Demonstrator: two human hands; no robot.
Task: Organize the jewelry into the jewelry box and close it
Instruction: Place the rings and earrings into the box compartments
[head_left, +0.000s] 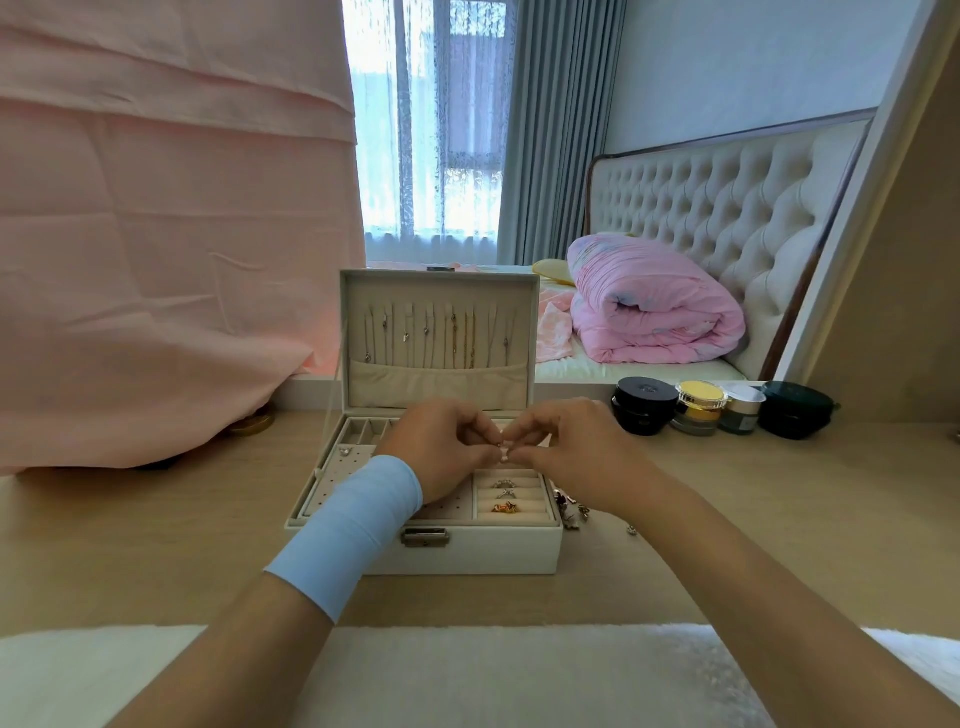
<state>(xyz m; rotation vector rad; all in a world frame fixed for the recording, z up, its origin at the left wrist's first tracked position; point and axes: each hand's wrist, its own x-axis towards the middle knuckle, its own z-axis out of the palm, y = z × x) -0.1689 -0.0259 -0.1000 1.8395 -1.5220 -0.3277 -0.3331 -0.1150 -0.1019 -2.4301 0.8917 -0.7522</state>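
A white jewelry box stands open on the wooden desk, its lid upright with several necklaces hanging inside. Rings sit in the padded rolls at the tray's right. Above the tray, my left hand and my right hand meet fingertip to fingertip, both pinching one small silvery earring. A light blue band wraps my left wrist. A few loose jewelry pieces lie on the desk just right of the box.
Cosmetic jars line the desk at the back right. A pink cloth drapes over something at the left. A white fluffy mat covers the near edge. A bed with a pink quilt lies behind.
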